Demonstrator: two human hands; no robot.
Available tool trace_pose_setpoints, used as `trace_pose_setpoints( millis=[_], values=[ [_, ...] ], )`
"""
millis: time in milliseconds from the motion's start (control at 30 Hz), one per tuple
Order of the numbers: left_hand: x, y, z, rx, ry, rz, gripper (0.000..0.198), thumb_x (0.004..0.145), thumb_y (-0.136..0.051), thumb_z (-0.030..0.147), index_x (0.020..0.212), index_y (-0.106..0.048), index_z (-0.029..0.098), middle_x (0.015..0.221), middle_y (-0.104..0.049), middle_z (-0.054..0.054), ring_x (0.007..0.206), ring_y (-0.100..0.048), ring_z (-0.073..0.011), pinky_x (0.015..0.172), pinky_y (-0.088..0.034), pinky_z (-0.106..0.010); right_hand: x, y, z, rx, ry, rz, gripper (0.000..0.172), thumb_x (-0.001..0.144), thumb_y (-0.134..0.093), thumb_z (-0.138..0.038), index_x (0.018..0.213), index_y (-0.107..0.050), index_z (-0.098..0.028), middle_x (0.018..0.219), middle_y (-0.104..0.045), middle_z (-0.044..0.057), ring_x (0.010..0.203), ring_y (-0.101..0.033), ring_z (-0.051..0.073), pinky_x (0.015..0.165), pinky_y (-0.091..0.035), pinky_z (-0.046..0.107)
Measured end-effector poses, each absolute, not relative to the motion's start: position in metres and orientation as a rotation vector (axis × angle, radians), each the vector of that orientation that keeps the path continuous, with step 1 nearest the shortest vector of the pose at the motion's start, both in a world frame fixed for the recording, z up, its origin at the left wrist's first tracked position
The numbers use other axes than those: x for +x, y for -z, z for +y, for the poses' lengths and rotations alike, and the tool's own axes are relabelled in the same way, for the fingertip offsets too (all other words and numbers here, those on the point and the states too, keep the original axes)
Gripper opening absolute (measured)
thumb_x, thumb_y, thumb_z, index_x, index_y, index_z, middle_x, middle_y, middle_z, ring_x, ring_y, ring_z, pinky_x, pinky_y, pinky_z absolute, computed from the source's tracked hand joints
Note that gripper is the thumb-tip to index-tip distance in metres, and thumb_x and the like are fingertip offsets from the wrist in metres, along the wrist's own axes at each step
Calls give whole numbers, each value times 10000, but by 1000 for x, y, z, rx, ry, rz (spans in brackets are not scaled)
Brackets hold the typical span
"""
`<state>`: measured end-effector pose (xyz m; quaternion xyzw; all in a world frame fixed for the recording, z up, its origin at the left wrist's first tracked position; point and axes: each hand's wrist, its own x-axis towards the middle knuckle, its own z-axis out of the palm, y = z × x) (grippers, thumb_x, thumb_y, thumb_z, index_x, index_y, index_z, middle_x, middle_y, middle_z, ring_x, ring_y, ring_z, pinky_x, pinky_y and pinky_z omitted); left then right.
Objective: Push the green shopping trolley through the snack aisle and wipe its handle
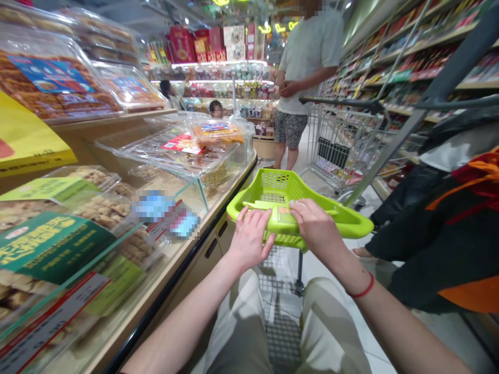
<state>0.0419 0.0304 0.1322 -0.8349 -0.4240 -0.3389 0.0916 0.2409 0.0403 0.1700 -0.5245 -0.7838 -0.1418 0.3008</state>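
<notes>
A bright green plastic shopping cart (358, 224) with a perforated basket is right in front of my legs. The fingers of my left hand (251, 234) curl over the near bar of its rim, the thumb hanging below. On the same bar, a little to the right, my right hand (314, 223) grips from above; a red cord circles that wrist. Between the two hands a small label shows on the bar. The basket's inside is partly hidden behind the bar and my fingers.
On the left runs a display counter (212, 221) of packaged snacks behind glass edges. A metal shopping cart (339, 148) stands ahead to the right, beside a standing person (307, 62). Another person in dark clothing (436, 249) is close on the right. Stocked shelves (421, 52) line that side.
</notes>
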Motion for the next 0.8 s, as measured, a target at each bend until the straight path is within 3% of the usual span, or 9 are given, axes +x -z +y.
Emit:
trace_pose_setpoints(
  millis=[200,433,567,700,800],
  values=[
    [40,-133,29,-2486,1015,-1261,496,942,-471,337,1389,-460,122,1242,-614,-118,1206,-523,-263,1183,-222,-492,230,-148,14,-1164,561,-2070,312,994,-413,-190,1188,-651,-137,1175,-672,158,1094,-623,258,955,-512,404],
    [37,-133,30,-2500,989,-1248,501,938,-482,319,1402,-453,131,1238,-611,-117,1214,-520,-261,1183,-244,-489,217,-192,70,-1545,169,-2264,291,989,-429,-210,964,-716,-168,1003,-704,93,903,-652,196,820,-491,290],
    [34,-134,30,-2491,975,-1259,493,938,-501,319,1398,-463,145,1264,-602,-114,1264,-491,-260,1197,-227,-485,206,-197,71,-1676,185,-2273,320,1000,-411,-246,930,-714,-172,949,-692,97,860,-642,206,778,-476,299],
    [31,-135,27,-2445,999,-1347,477,929,-520,340,1380,-477,191,1270,-598,-113,1307,-456,-303,1205,-69,-613,194,-174,37,-1425,428,-2191,279,994,-423,-213,1062,-688,-159,1101,-668,137,966,-621,232,849,-486,334],
    [29,-134,27,-2451,1071,-1329,509,898,-509,302,1371,-438,127,1204,-611,-138,1218,-514,-298,1199,-71,-627,183,-159,16,-1225,545,-2170,297,987,-409,-164,1137,-661,-119,1172,-649,170,1092,-588,255,968,-466,381]
  ],
)
